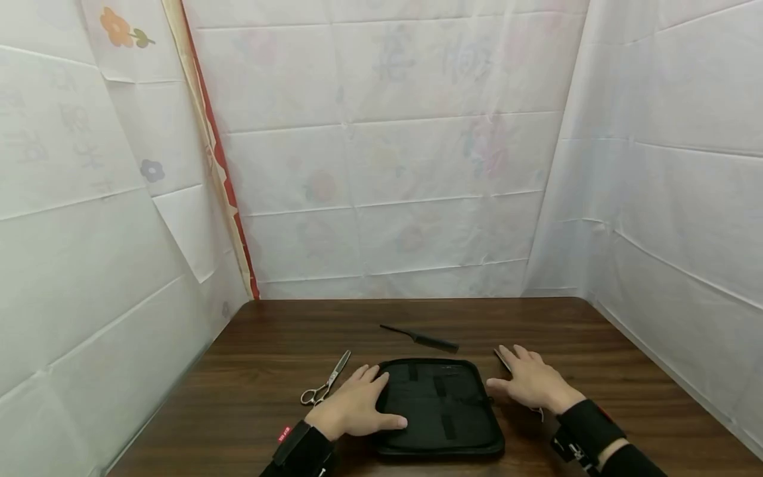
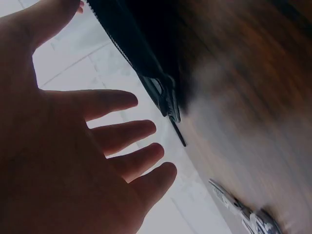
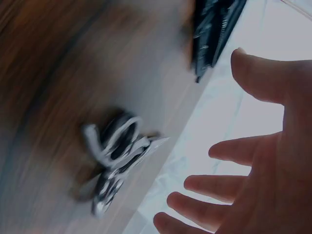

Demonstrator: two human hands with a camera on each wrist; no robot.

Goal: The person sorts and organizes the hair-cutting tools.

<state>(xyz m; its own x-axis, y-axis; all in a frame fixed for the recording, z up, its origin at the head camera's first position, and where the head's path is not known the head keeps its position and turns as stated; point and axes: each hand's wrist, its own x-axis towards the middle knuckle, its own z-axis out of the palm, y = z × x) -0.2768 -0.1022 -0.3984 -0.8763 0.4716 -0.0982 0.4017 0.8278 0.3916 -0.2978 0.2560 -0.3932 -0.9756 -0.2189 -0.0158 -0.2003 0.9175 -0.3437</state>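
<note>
Fingers spread near black case

- Black zip-edged case: lies flat between the left hand and the right hand, its dark inner side with elastic loops facing up; the left hand is at its near-left edge, contact unclear.
- Silver scissors: flat, just left of the left hand, blades together and pointing away from the person.
- Second silver scissors: below the right hand, partly hidden by it from above, blurred in the wrist view.
</note>
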